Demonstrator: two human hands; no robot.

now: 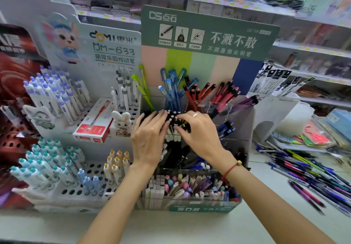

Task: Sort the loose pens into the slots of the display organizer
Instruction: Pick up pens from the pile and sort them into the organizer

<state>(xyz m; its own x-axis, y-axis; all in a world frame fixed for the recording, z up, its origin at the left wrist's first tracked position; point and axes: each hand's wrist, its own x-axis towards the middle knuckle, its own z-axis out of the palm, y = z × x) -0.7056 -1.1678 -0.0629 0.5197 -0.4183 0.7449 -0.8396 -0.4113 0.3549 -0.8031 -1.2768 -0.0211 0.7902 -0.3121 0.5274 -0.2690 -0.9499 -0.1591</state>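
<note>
The display organizer (247, 114) is a clear tiered stand with a green header board, standing at the middle of the counter. Its back slots hold green pens (141, 87), blue pens (171, 90) and red pens (195, 95). A bundle of black pens (173, 119) stands in a middle slot. My left hand (150, 137) and my right hand (198, 133) close round its tops from either side, my right thumb pressed against the barrels. The pens' lower parts are hidden behind my hands. The loose pens (313, 171) lie in a mixed pile on the counter to the right.
A white perforated pen display (95, 169) stands at the left, with purple-capped pens (57, 95), teal-capped pens (43, 164), a red pen box (95, 123) and a rabbit figure (121, 124). The organizer's front tray (199, 207) holds erasers and pastel pens. Stocked shelves run behind.
</note>
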